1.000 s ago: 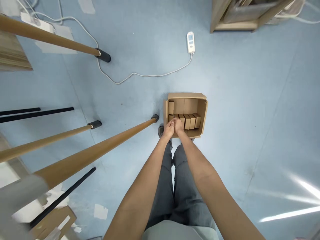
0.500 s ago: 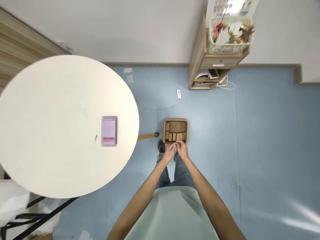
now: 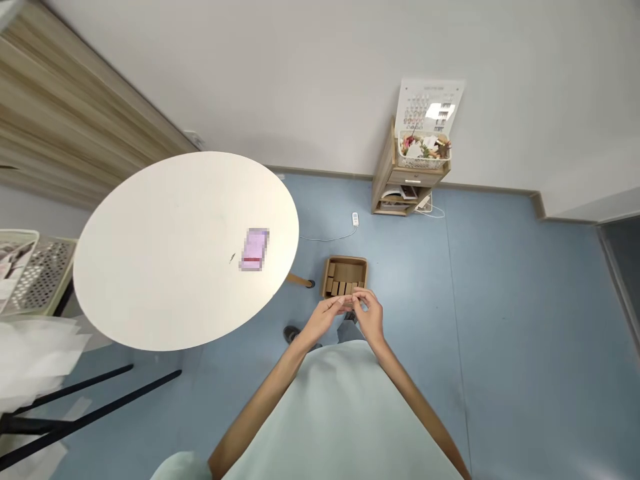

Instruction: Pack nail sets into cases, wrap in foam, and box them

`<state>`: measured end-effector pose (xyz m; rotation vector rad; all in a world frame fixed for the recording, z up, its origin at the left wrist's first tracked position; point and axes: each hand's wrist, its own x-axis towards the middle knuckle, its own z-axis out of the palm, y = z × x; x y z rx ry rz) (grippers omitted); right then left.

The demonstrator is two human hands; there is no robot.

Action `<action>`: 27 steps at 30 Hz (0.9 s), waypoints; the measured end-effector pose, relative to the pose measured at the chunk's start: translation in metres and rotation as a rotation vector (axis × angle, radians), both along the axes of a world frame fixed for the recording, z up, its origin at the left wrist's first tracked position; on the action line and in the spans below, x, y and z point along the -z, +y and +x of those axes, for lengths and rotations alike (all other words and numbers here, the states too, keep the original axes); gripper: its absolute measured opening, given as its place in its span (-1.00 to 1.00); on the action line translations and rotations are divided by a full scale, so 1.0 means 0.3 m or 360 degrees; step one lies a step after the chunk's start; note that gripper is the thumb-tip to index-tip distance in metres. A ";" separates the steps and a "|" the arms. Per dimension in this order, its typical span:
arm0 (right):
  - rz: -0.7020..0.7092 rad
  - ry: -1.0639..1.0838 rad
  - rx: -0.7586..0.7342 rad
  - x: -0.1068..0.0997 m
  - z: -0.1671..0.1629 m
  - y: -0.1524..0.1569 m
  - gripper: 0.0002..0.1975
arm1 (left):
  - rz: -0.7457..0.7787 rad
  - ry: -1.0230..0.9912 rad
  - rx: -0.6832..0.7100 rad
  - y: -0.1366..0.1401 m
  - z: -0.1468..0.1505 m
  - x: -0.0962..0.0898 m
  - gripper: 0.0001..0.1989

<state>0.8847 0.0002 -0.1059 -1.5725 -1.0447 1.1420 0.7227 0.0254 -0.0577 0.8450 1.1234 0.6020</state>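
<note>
My left hand (image 3: 324,319) and my right hand (image 3: 369,316) meet in front of my waist, fingertips close together. Both have their fingers pinched; whatever lies between them is too small and hidden to name. Below them on the floor stands an open brown cardboard box (image 3: 367,273), its near edge partly covered by my hands. Several small brown blocks or cartons (image 3: 335,288) line its left and near sides. The bare bottom of the box shows toward its far right.
To the left is a round white table (image 3: 175,247) bearing a blurred purple item (image 3: 255,249). A wooden cabinet (image 3: 383,170) with a white basket (image 3: 424,162) stands against the wall. A white device (image 3: 355,219) with a cable lies on the floor.
The view has tilted up and shifted, showing more wall and the shelf area at left. My hands have come up nearer my body, still together, fingers still pinched.
</note>
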 end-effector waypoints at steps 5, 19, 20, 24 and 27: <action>0.0204 -0.0163 -0.0062 -0.178 -0.118 -0.078 -0.83 | 0.0230 -0.0128 -0.0069 -0.102 -0.115 -0.123 -0.49; 0.0678 -0.0439 -0.0705 -0.327 -0.880 -0.317 -0.94 | 0.0641 0.0028 -0.0502 -0.552 -0.894 -0.227 -0.46; 0.0701 -0.0439 -0.0743 -0.328 -0.938 -0.330 -0.94 | 0.0641 0.0037 -0.0571 -0.584 -0.941 -0.230 -0.46; 0.0830 -0.0471 -0.0952 -0.333 -1.148 -0.362 -0.94 | 0.0643 0.0084 -0.0854 -0.698 -1.101 -0.244 -0.45; 0.0937 -0.0524 -0.1127 -0.341 -1.286 -0.366 -0.93 | 0.0620 0.0122 -0.1021 -0.758 -1.201 -0.252 -0.45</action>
